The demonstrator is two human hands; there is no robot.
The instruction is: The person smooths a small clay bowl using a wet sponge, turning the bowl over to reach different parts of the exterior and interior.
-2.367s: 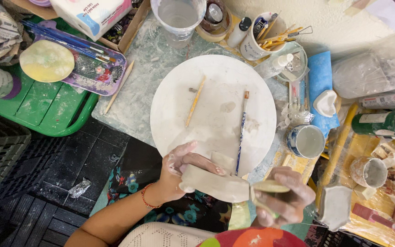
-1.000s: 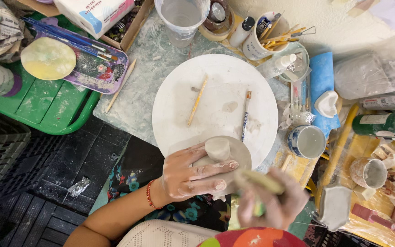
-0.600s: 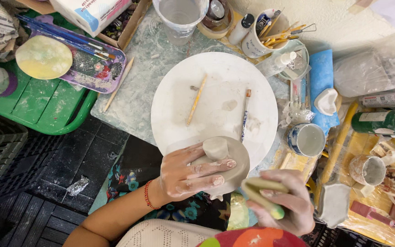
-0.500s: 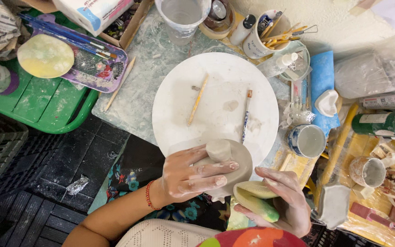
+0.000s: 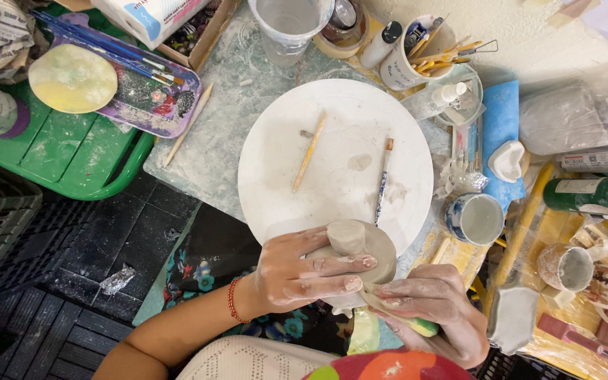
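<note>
Her left hand (image 5: pixel 297 271) grips the formed, still-unfired clay bowl (image 5: pixel 360 250) while her right hand (image 5: pixel 434 309) clutches a yellow-green sponge (image 5: pixel 416 325) to it.

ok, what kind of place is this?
Most likely a pottery or ceramics craft workspace: the left hand holds a raw clay piece, a white banding wheel carries brushes, and a cup of tools stands nearby.

The clay piece (image 5: pixel 360 250) looks soft, grey and matt. The left hand (image 5: pixel 297 271) and right hand (image 5: pixel 434 306) are dusty with dry clay. The round board (image 5: pixel 336 151) is white and chalky (with faint smears). Two wooden tools (image 5: pixel 309 151) lie on it. The green tray (image 5: pixel 72 151) is shiny plastic. The blue-patterned cup (image 5: pixel 476 218) looks glossy.
</note>
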